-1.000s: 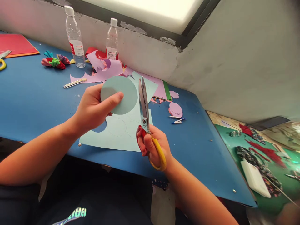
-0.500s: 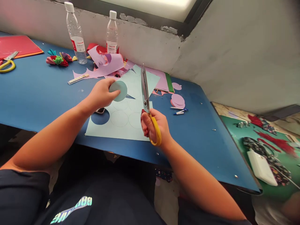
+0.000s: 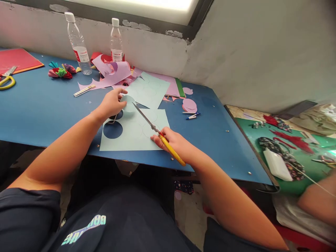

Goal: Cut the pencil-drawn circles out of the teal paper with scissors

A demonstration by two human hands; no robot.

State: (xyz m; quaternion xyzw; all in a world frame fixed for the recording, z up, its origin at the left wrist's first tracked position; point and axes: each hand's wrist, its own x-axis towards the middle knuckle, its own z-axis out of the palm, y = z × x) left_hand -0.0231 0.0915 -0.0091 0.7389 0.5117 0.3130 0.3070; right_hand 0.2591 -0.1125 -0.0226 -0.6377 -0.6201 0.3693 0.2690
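My left hand point(image 3: 112, 102) is at the left edge of a pale blue paper circle point(image 3: 130, 105), thumb and fingers apart, the thumb tip overlapping its edge. The circle appears to lie on the pale blue sheets. My right hand point(image 3: 170, 140) grips yellow-handled scissors point(image 3: 147, 119), whose blades look closed, tips over the circle. Beneath lies a pale blue sheet point(image 3: 133, 143) with drawn circles and round holes cut at its left. A second pale blue sheet point(image 3: 154, 87) lies behind it. A phone-like object shows partly near the upper hole.
Two bottles point(image 3: 84, 56) point(image 3: 116, 42) stand by the wall near purple scraps point(image 3: 115, 73). Purple circles point(image 3: 189, 105) and pens point(image 3: 192, 116) are at right. Another pair of scissors point(image 3: 7, 79) lies far left. A green table point(image 3: 246, 129) holds a white box point(image 3: 277, 164); another person's arm point(image 3: 320, 199) is beside it.
My left hand has lowered the circle toward the sheets, and its fingers have opened. The scissors have tilted from upright to pointing left, toward the circle. The view has shifted slightly.
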